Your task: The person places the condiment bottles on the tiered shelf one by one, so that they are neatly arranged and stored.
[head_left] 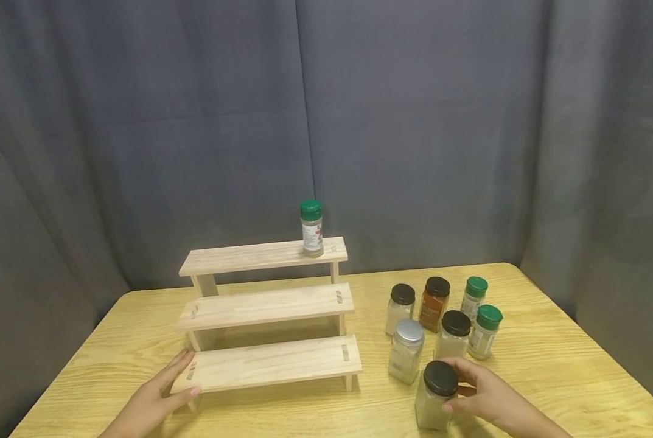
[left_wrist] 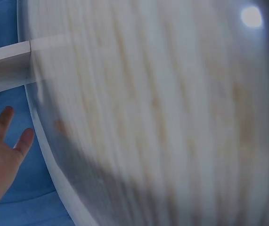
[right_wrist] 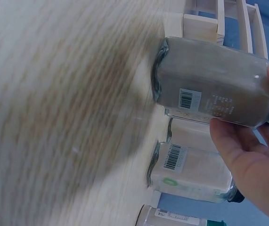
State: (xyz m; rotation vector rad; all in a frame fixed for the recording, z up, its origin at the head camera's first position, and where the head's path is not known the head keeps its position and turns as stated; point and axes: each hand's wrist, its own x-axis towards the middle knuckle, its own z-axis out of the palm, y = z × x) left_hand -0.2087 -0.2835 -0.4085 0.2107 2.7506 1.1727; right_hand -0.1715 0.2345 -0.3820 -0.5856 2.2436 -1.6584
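At the lower right of the head view, my right hand (head_left: 487, 395) grips a square glass spice jar (head_left: 430, 407) with a black lid, thumb and fingers around its upper part. The right wrist view shows pale brown contents and a barcode on this jar (right_wrist: 209, 77), its base close to the tabletop. My left hand (head_left: 153, 392) touches the left end of the lowest step of a three-tier wooden rack (head_left: 271, 365), fingers extended and thumb at the front edge. A green-capped spice bottle (head_left: 312, 234) stands upright on the top step, near its right end.
Right of the rack stand several more jars: a silver-lidded jar (head_left: 406, 353), black-lidded ones including a reddish-brown jar (head_left: 433, 307), and two green-capped bottles (head_left: 482, 337). All are on the wooden table (head_left: 556, 365). A grey curtain (head_left: 414, 134) hangs behind.
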